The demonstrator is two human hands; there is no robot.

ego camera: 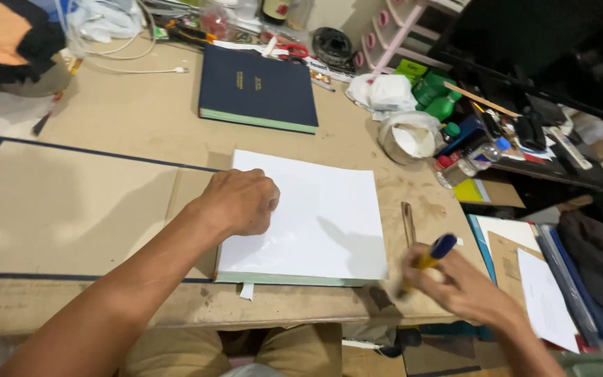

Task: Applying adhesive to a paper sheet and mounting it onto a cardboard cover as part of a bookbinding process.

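My left hand (240, 202) rests as a loose fist, holding nothing, knuckles pressed on the left edge of the white sheet (315, 209) that tops a green-edged block of pages (294, 279) lying flat at the front of the counter (141, 105). My right hand (455, 283), blurred, is closed round a yellow tool with a blue cap (433, 255), held just off the block's right front corner; what kind of tool it is I cannot tell. To do this well, I judge the fist should bear down steadily near the spine side so the sheet does not creep, and the tool should meet the sheet low and flat, not tip first. The block sits on the right part of an opened, dark-bordered board cover (71, 209). A thin brown strip (408, 223) lies just beside its right edge. Behind it a finished navy book (258, 87) lies closed. To the right, well apart, stand a white tub (410, 136), green bottles (435, 98) and loose papers (542, 300).
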